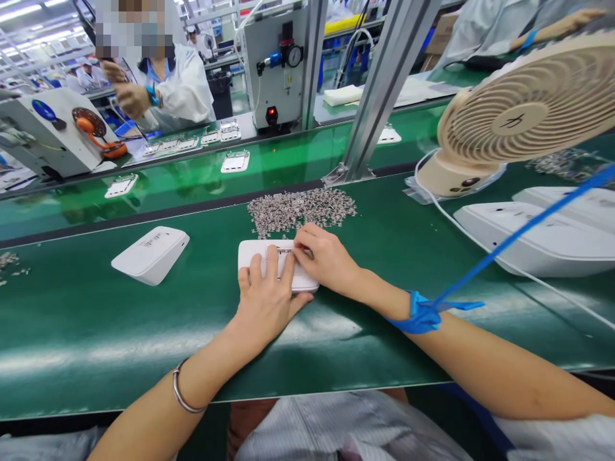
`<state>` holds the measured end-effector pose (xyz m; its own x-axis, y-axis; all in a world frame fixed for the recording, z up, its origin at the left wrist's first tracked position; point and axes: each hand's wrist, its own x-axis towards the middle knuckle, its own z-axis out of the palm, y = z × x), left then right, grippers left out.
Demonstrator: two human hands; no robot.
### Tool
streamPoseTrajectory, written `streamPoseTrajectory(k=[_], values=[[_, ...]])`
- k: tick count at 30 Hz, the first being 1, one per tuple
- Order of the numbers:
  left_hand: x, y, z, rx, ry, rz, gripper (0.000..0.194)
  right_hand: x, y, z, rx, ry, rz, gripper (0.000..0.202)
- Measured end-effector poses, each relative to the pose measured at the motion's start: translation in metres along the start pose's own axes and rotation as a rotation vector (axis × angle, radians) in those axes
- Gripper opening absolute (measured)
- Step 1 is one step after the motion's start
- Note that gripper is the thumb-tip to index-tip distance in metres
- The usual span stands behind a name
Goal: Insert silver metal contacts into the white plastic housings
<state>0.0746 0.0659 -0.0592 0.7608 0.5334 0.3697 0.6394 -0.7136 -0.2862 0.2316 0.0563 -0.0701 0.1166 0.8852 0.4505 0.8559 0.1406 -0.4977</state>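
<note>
A white plastic housing (246, 251) lies on the green work surface in front of me, with small slots in its upper face. My left hand (266, 291) holds it down, fingers spread over the top and thumb along the near edge. At the slots near its far right side, my right hand (327, 259) is closed in a pinch; whatever is between the fingertips is too small or hidden. Just beyond the housing is a pile of small metal parts (302, 210). A blue wrist strap (417, 314) circles my right wrist.
Another white housing (151, 253) sits to the left. On the right stand a beige fan (523, 115) and larger white housings (552, 234). A metal post (379, 83) rises behind the parts. Across the green conveyor belt (192, 173), carrying white pieces, a person (180, 96) works.
</note>
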Motion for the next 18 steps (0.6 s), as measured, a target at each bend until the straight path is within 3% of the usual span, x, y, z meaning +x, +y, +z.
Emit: streamPoseTrajectory(k=[6,18], values=[[0.001,0.002,-0.002,-0.017,-0.056,-0.012,0.059,-0.011,0.009,-0.008,0.242,0.005,-0.008,0.022],[0.0,0.003,0.001,0.012,-0.025,-0.003,0.06,-0.019,0.008,-0.008,0.162,-0.006,-0.088,0.028]])
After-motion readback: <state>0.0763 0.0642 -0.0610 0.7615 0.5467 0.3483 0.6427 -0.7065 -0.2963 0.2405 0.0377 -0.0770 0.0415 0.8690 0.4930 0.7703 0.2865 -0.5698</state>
